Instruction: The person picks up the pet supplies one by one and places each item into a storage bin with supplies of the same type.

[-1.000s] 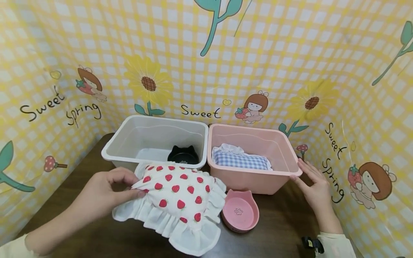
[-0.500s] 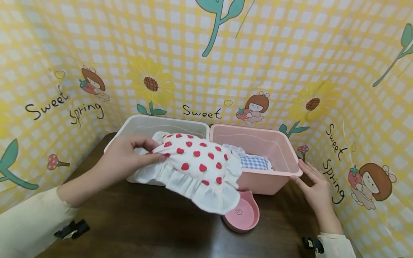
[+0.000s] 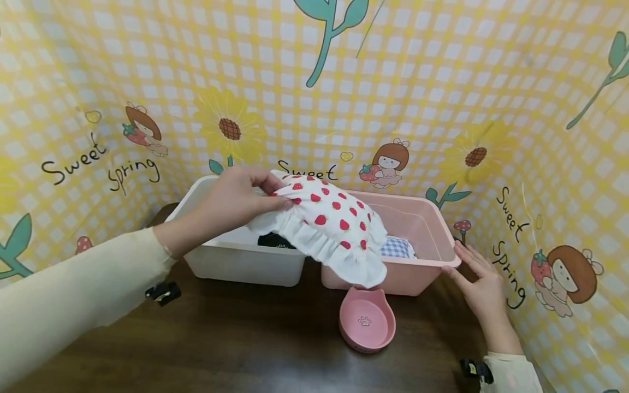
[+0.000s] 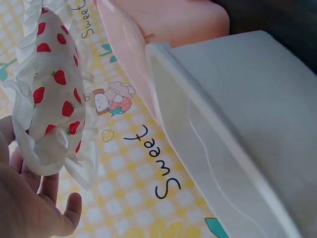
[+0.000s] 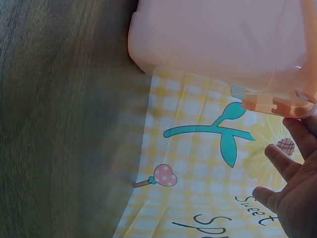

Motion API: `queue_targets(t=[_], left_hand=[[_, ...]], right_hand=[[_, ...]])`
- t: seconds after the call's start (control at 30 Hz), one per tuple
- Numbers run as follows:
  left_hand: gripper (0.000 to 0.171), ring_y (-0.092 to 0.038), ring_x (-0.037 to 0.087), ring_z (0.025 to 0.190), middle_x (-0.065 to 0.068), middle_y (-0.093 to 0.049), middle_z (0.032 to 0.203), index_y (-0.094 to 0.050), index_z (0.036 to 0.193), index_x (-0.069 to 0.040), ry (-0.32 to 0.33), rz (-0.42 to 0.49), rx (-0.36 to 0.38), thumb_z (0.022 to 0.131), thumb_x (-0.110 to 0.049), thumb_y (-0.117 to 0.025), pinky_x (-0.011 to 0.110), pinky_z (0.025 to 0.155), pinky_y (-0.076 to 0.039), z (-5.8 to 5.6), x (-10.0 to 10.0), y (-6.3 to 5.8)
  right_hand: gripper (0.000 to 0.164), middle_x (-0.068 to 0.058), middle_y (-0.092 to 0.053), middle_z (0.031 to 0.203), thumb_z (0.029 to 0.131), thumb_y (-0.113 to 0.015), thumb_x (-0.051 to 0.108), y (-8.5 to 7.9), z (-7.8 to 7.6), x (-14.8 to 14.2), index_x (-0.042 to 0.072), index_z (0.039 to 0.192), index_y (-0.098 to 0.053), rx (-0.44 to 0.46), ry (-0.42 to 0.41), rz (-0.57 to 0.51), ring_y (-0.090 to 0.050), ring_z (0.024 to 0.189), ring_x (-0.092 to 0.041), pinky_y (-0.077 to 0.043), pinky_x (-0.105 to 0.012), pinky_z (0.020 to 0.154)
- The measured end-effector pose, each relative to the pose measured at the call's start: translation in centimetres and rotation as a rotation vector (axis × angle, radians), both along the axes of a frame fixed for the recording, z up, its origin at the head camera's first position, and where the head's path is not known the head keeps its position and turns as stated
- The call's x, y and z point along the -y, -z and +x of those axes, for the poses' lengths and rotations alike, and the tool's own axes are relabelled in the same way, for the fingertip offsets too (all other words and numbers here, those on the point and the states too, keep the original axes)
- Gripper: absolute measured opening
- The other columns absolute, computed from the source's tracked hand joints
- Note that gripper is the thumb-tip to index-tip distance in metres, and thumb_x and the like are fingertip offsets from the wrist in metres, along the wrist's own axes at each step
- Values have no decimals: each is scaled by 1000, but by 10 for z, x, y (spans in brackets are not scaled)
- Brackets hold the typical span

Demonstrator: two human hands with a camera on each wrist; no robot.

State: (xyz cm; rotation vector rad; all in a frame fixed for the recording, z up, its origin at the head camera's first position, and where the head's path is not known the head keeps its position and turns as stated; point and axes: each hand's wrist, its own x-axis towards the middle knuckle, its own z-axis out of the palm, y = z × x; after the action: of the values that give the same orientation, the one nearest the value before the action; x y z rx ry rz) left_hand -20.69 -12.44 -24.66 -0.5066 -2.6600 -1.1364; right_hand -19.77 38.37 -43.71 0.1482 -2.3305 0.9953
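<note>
My left hand [image 3: 241,196] pinches one corner of a white frilled pillow [image 3: 334,218] printed with red strawberries. The pillow hangs in the air over the adjoining ends of a light grey bin [image 3: 245,265] and a pink bin [image 3: 417,278]. In the left wrist view, the pillow [image 4: 54,84] appears edge-on, apart from both bins. At the pink bin's front right corner, my right hand [image 3: 481,289] touches the rim with fairly straight, spread fingers. Inside the pink bin lies a blue gingham pillow [image 3: 397,247], mostly covered from view. A black bowl [image 3: 275,240] in the grey bin is partly hidden.
On the dark wooden table [image 3: 236,338], a pink cat-eared bowl [image 3: 367,319] stands before the pink bin. A yellow checked cloth [image 3: 275,109] with flowers and girl figures rises behind the bins and along both sides.
My left hand has carried the strawberry pillow up, away from me and to the right, from before the grey bin to over both bins. My right hand has stayed at the pink rim.
</note>
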Motion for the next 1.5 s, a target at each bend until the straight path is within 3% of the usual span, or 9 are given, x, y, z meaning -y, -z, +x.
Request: queue_targets(t=[0.13, 0.27, 0.53, 0.77, 0.9, 1.17, 1.4, 1.5], left_hand=[[22, -61, 13, 84, -5, -75, 85, -78, 90, -21, 33, 20, -7, 79, -36, -89, 29, 63, -45, -15, -14, -3], [22, -61, 13, 85, -4, -74, 86, -78, 91, -19, 47, 13, -9, 78, -34, -89, 31, 67, -47, -29, -28, -7], [26, -64, 14, 86, -4, -75, 90, -76, 94, -17, 63, -72, -26, 81, -36, -87, 31, 73, -47, -55, -54, -16], [23, -61, 14, 81, -3, -73, 87, -76, 89, -16, 110, -139, -31, 83, -36, -86, 29, 70, -48, -82, -82, -25], [23, -61, 14, 80, -2, -73, 84, -76, 88, -14, 112, -150, -31, 81, -33, -88, 28, 71, -47, -95, -99, -28], [21, -60, 12, 77, -3, -72, 81, -76, 85, -14, 139, -165, -38, 80, -29, -88, 24, 68, -47, -109, -125, -9], [21, -60, 12, 71, -5, -71, 78, -75, 82, -15, 144, -240, -49, 82, -32, -86, 25, 62, -47, -113, -139, 23], [22, -60, 12, 73, -7, -70, 78, -74, 81, -18, 116, -277, -19, 83, -37, -85, 28, 70, -46, -111, -144, 35]], right_hand=[[59, -4, -62, 142, 81, -88, 17, -1, 0, 1, 23, 136, -68, 1, -4, -11, -43, 135, 12, -20, -55, 124], [58, -6, -62, 143, 82, -88, 19, -1, 0, 1, 23, 137, -68, 8, -4, -14, -41, 134, 15, -20, -54, 125], [58, -10, -62, 142, 82, -88, 19, 1, 0, -1, 21, 136, -68, 12, 2, -12, -40, 132, 19, -21, -56, 124], [56, -6, -63, 141, 81, -88, 15, 4, 0, -1, 20, 134, -70, -17, 11, -36, -49, 140, -8, -23, -48, 125], [57, -4, -64, 140, 79, -89, 10, 7, -2, 1, 20, 132, -71, -36, 11, -51, -51, 138, -5, -26, -42, 124], [57, -2, -65, 139, 79, -89, 11, 6, -4, 0, 21, 132, -71, -39, 6, -44, -52, 138, -9, -26, -36, 123], [56, -3, -64, 139, 80, -88, 12, 6, -4, 1, 20, 133, -71, -30, 12, -53, -51, 138, -5, -25, -38, 124], [56, -3, -64, 139, 80, -89, 12, 7, -4, 1, 21, 133, -71, -23, 27, -57, -51, 137, -3, -25, -34, 124]])
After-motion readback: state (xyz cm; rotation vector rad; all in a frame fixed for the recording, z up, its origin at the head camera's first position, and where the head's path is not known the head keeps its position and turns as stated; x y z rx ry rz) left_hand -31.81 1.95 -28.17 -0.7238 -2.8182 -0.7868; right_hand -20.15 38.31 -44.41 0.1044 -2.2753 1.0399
